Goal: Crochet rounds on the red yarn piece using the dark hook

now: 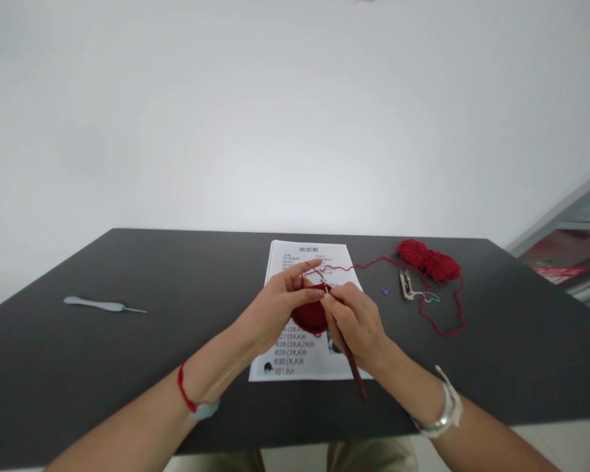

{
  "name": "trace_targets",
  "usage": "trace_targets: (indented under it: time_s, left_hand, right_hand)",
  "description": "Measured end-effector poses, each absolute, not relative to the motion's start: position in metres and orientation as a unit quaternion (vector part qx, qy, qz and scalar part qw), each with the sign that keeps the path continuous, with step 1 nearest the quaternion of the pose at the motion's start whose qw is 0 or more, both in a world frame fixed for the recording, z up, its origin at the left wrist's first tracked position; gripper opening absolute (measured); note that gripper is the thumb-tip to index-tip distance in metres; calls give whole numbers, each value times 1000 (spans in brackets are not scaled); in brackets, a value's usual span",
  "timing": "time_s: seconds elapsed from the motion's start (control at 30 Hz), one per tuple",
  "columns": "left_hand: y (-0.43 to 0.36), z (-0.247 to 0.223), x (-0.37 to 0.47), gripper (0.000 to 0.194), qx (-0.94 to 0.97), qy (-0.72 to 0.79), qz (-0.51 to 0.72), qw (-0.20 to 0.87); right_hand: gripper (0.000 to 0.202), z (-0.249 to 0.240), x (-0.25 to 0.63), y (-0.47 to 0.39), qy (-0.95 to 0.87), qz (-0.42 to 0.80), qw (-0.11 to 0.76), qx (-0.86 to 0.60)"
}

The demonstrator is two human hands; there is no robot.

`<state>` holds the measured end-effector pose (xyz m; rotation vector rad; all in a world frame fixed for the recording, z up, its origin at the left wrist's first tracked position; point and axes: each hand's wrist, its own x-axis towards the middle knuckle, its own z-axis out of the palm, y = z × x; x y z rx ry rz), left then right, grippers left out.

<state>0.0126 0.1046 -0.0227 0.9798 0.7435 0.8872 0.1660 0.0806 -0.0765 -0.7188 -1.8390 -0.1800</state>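
My left hand (pixel 280 301) pinches the edge of a round red crochet piece (pixel 309 318), with its index finger raised and red yarn looped over it. My right hand (pixel 356 321) is closed around a dark red crochet hook (pixel 350 360), whose handle slants down toward me. The hook's tip meets the upper edge of the crochet piece, between both hands. Under them lies a printed pattern sheet (pixel 299 370), partly covered by the hands and the work. From the left index finger a strand of yarn runs right to a red yarn skein (pixel 429 261).
On the dark table (pixel 177 262), a grey-handled crochet hook (pixel 103 305) lies at the left. Near the skein are yarn snips (pixel 406 285), a small purple stitch marker (pixel 385 290) and a thin turquoise cord (pixel 430 297). Loose red yarn curves at the right. A shelf (pixel 570 242) stands beyond the right edge.
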Motion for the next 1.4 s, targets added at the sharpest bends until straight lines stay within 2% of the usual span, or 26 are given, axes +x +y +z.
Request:
trace_targets:
  time_s: [0.13, 0.23, 0.33, 0.67, 0.93, 1.07, 1.2, 1.3, 1.4]
  left_hand:
    - [112, -24, 6, 55, 402, 312, 358, 783]
    - [119, -23, -1, 54, 410, 302, 352, 785]
    - [125, -20, -6, 53, 430, 290, 355, 778]
    - [127, -10, -18, 47, 483, 277, 282, 781]
    - [127, -5, -23, 41, 521, 279, 214, 778]
    - [123, -10, -14, 43, 580, 293, 291, 702]
    - [116, -18, -1, 49, 606, 334, 381, 614]
    - [115, -21, 2, 49, 590, 330, 388, 626]
    - [116, -21, 0, 47, 569, 326, 376, 655]
  right_hand:
    - [13, -74, 167, 84, -754, 21, 587, -293]
    - [7, -68, 166, 87, -679, 209, 641, -292]
    - [11, -63, 169, 89, -604, 362, 658, -267]
    - [9, -50, 186, 88, -626, 402, 623, -242]
    - [18, -37, 188, 85, -530, 591, 572, -206]
    - [19, -38, 180, 85, -438, 662, 569, -213]
    - [16, -43, 167, 82, -419, 630, 609, -237]
    - [14, -45, 162, 81, -433, 570, 650, -254]
    - [14, -44, 164, 82, -443, 569, 646, -249]
